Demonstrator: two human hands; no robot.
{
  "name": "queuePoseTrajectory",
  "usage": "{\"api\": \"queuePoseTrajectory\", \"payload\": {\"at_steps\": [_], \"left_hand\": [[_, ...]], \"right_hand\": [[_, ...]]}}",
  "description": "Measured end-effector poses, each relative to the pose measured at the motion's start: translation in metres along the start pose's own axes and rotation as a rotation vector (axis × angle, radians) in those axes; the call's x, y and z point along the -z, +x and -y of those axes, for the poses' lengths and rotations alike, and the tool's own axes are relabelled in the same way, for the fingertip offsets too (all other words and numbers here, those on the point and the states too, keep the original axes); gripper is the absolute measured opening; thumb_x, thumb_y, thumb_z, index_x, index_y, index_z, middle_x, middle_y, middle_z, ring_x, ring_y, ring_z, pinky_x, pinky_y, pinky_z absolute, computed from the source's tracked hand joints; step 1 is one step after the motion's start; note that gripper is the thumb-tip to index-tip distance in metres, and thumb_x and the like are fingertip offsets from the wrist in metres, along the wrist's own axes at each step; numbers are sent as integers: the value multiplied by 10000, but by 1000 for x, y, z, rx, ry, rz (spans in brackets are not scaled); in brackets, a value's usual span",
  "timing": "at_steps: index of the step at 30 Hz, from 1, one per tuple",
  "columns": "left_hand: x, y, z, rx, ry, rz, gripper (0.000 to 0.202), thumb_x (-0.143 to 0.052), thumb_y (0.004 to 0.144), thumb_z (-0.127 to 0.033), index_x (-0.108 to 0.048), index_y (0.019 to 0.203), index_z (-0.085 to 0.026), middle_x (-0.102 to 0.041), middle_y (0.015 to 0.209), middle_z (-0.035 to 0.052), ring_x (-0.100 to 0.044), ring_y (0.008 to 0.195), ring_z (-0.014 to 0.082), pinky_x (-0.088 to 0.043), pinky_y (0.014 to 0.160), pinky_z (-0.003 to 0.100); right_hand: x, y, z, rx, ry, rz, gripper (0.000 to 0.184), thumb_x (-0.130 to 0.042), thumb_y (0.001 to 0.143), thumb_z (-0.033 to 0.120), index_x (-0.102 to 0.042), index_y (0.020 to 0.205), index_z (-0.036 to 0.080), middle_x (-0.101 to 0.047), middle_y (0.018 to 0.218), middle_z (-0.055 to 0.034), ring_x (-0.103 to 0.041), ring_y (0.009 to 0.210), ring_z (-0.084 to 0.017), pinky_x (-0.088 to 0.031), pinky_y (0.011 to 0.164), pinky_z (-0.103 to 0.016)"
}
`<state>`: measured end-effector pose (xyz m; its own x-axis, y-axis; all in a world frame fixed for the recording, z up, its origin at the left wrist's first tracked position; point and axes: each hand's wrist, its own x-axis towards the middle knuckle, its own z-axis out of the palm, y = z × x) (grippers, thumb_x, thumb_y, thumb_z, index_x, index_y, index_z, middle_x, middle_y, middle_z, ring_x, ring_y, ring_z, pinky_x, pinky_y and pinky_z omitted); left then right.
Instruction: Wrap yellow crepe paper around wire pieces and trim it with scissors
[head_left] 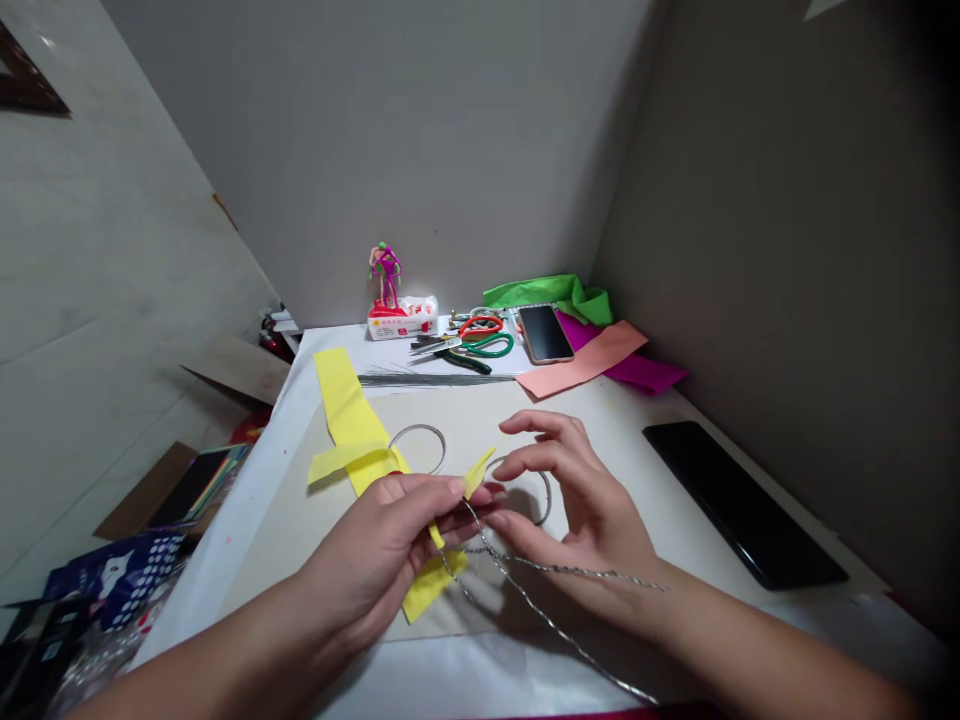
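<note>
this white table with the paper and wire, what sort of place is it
Most likely a small craft workspace: a bright yellow paper strip, a bundle of thin straight metal wires, and red-handled scissors all lie on the table.

The left hand (375, 560) hides where it pinches the yellow paper strip (431, 585), the right hand (585, 510) screens part of a wire loop (544, 497), printed packets (112, 580) run off the left edge, and small metal bits (469, 318) behind the scissors (435, 345) are too small to tell.
</note>
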<state>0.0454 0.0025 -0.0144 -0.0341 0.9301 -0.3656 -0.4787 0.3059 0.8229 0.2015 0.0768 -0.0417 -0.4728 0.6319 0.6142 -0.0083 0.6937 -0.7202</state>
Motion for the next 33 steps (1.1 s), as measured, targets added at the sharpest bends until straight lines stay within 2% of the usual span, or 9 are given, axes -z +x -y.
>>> {"api": "queuePoseTrajectory", "payload": {"at_steps": [7,9,13,16,19,21,25,29,33], "left_hand": [[2,2,1,-34,64,27,193,-603,855,-221,-758,770,-143,-739,829,65,-626,811,139,-488,797,212],[2,3,2,-23,93,-3,199,-610,854,-259,-762,795,-144,-744,870,73,-635,841,152,-484,814,223],[3,1,7,-33,192,-31,231,-634,839,-336,-767,823,-147,-750,908,82,-645,870,166,-476,791,211],[3,1,11,-73,285,-5,248,-636,834,-367,-770,845,-159,-754,907,77,-652,907,193,-468,841,248],[0,0,11,-110,452,-12,259,-615,843,-368,-770,890,-166,-754,882,69,-651,917,226,-470,840,288],[-2,0,11,-136,564,-30,255,-607,843,-355,-773,889,-167,-754,840,60,-653,860,221,-476,782,279],[-6,-2,9,-199,674,-33,241,-580,854,-300,-779,802,-175,-749,767,44,-641,750,179,-464,702,246],[-5,-2,10,-178,699,-28,264,-574,861,-329,-781,827,-170,-751,771,68,-634,738,188,-460,689,265],[-2,0,9,-141,615,-23,241,-610,840,-333,-770,920,-171,-754,791,75,-652,755,193,-479,701,266]], "right_hand": [[14,6,1,116,-104,63,152,-603,801,57,-665,819,195,-532,1083,-87,-475,1085,-233,-373,951,-402],[20,8,-1,44,-31,86,130,-599,813,78,-648,808,198,-528,1095,-80,-475,1100,-226,-368,967,-394],[26,12,-3,-238,314,50,64,-646,829,185,-653,779,223,-555,1079,-48,-504,1125,-201,-408,962,-340],[24,10,-3,-321,479,110,101,-659,833,205,-690,908,266,-594,1129,-30,-524,1151,-191,-425,970,-323],[19,6,0,-303,410,162,286,-673,821,175,-649,1078,297,-644,1105,-16,-584,1081,-173,-441,964,-324],[16,4,2,-250,314,135,341,-672,813,138,-629,1119,284,-672,1018,-8,-630,960,-149,-480,905,-300],[15,2,5,-126,231,98,352,-647,804,65,-630,1112,235,-698,869,0,-653,800,-122,-523,789,-257],[15,1,4,-143,234,106,297,-622,812,54,-631,1061,214,-697,814,-2,-660,748,-130,-543,724,-261],[12,-1,0,-178,191,8,234,-633,805,76,-629,995,211,-683,829,-4,-664,759,-139,-543,716,-263]]}}
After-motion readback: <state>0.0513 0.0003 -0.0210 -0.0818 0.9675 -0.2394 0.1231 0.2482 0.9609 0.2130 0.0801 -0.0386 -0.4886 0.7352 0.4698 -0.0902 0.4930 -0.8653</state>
